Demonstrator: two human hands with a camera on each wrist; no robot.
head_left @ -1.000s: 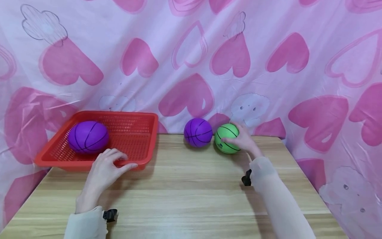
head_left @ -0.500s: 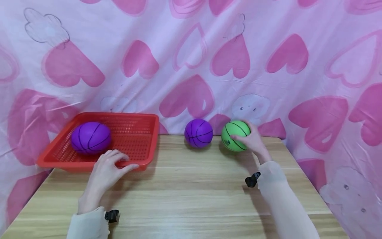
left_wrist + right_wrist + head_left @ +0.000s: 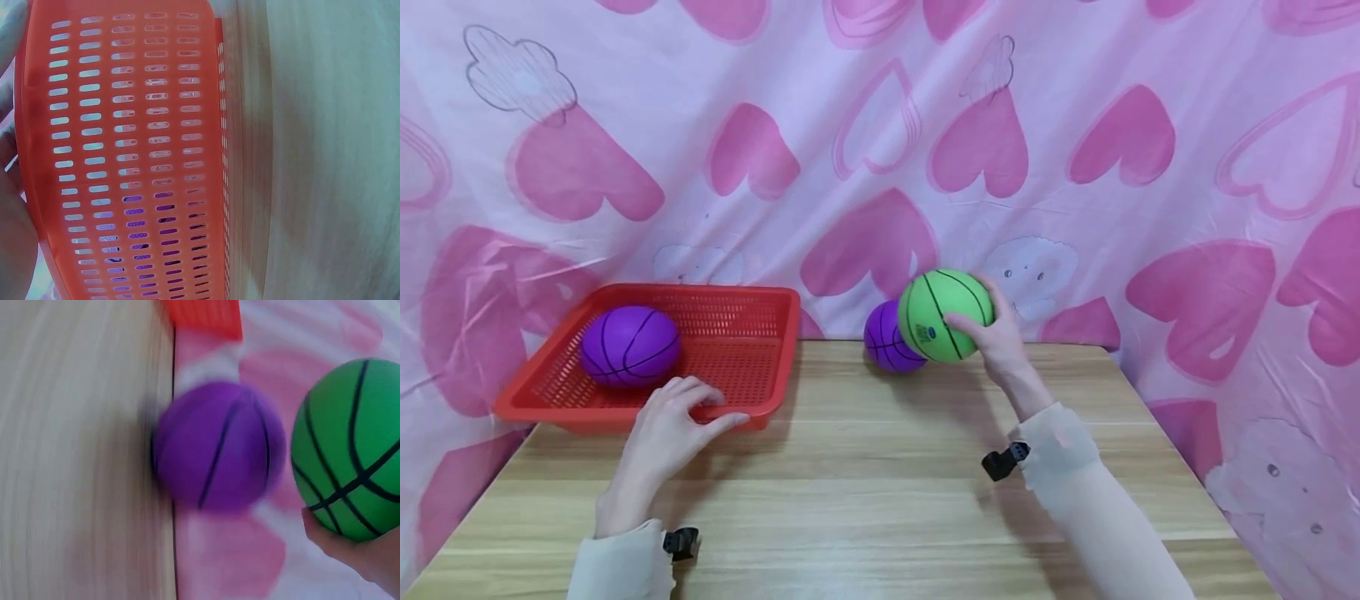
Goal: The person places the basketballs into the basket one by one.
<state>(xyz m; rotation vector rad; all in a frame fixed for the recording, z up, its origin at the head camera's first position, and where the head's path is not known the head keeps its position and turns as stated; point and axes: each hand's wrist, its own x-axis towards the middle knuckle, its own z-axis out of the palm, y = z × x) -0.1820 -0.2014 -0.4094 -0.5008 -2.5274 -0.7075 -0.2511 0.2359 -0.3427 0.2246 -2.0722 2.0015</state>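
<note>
My right hand point(image 3: 1000, 337) grips a green toy basketball point(image 3: 936, 321) from its right side, raised above the table. In the head view the ball overlaps a purple basketball point(image 3: 889, 342) standing at the table's back edge. The right wrist view shows the green ball point(image 3: 350, 450) beside the purple ball point(image 3: 219, 447). My left hand point(image 3: 666, 437) holds the front rim of a red plastic basket point(image 3: 737, 292), thumb outside and fingers over the edge. Inside the basket, toward its left, lies another purple basketball point(image 3: 628, 346). Fingers point(image 3: 12, 206) show at the basket's rim in the left wrist view.
The wooden table point(image 3: 850, 500) ends at the back against a pink curtain point(image 3: 880, 125) printed with hearts. The perforated basket wall point(image 3: 125, 156) stands on the table's left part. A black wrist camera point(image 3: 1003, 461) sits on the right sleeve.
My right hand has lifted the green ball off the table, after a small shift right, and carried it up and left in front of the purple ball. The left hand stays at the basket rim.
</note>
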